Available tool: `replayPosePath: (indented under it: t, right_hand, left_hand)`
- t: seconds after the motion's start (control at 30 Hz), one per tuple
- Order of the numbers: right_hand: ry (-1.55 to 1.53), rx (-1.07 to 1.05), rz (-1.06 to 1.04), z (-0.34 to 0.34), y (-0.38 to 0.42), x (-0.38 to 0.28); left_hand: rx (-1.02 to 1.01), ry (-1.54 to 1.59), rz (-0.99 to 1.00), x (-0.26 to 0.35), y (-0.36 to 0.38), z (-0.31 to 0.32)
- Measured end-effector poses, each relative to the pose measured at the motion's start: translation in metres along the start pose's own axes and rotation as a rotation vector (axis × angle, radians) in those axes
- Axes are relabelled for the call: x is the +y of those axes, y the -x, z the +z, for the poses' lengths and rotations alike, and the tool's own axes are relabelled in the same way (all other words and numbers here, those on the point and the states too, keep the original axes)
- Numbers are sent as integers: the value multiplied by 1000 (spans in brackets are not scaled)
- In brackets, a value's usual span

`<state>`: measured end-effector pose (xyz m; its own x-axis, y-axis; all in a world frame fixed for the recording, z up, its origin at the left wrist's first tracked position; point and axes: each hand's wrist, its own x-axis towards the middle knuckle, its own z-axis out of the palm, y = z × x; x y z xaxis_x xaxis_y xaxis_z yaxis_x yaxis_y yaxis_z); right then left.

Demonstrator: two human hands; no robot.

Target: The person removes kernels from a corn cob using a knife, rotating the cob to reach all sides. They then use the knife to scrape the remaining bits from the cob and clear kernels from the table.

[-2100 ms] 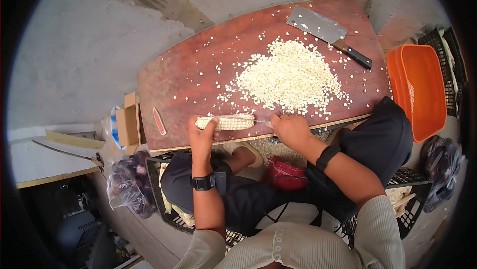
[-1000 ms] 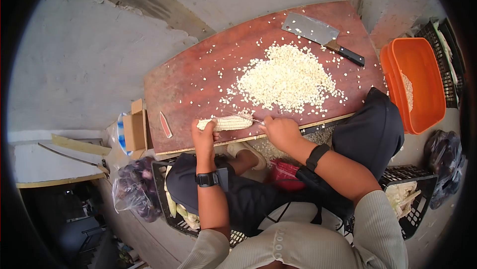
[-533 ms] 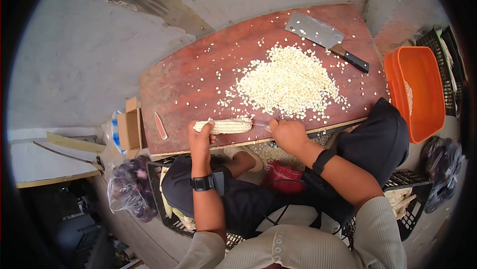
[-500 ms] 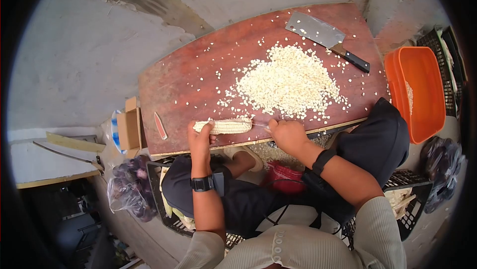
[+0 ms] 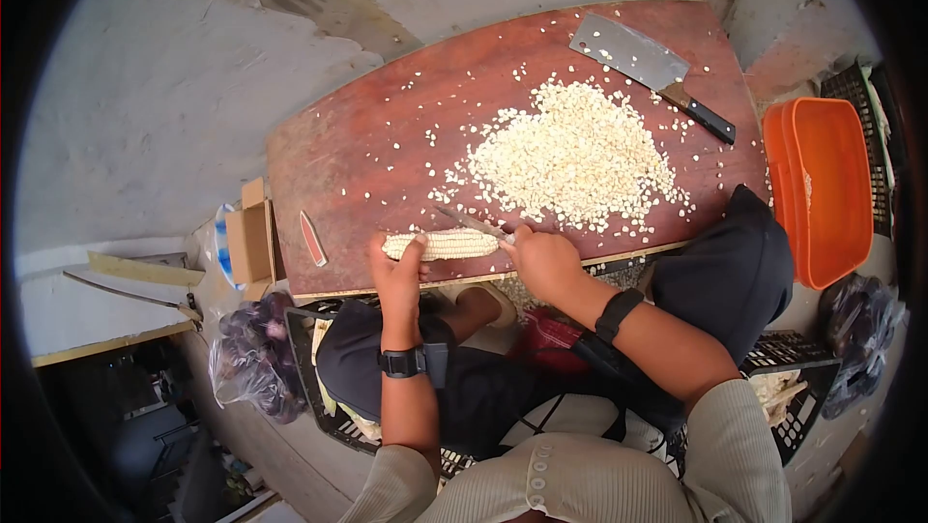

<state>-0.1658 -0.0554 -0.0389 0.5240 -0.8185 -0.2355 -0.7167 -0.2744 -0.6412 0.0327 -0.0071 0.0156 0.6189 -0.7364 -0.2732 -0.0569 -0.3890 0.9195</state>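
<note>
My left hand point(image 5: 397, 267) is closed around the left end of a white corn cob point(image 5: 449, 245), which lies level above the table's near edge. Pale kernels cover the cob in rows. In my right hand point(image 5: 543, 260) is a small knife point(image 5: 471, 220), its blade pointing left and slightly away from me along the cob's far side. The right fingers sit right at the cob's right end, and the knife's handle is hidden in them. Beyond both hands a big heap of loose white kernels point(image 5: 580, 151) is spread over the reddish table point(image 5: 338, 151).
A cleaver point(image 5: 633, 51) lies at the table's far right. On the left is a red-and-white pointed piece point(image 5: 312, 239). An orange tub point(image 5: 833, 194) stands right of the table. Black crates point(image 5: 797, 407) and plastic bags point(image 5: 253, 359) flank my legs; a cardboard box point(image 5: 253, 247) is at left.
The knife blade has swung from the cob's right end to lie along its far side, pointing left. My left hand still grips the cob. The whole view has shifted slightly.
</note>
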Motion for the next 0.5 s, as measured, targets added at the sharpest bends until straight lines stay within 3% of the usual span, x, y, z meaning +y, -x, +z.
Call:
replayPosePath:
  t: [0.2,0.3,0.4,0.5]
  right_hand:
    - [-308,57,79,16,5,3]
    - [-516,-15,146,18,1,6]
    - [-695,-212,339,-11,-4,-2]
    - [-646,-76,186,5,-5,7]
  left_hand:
    - [27,29,67,-3,12,3]
    - [21,43,83,-2,17,6]
    - [21,74,80,-5,19,6]
    - [25,86,41,-8,18,1]
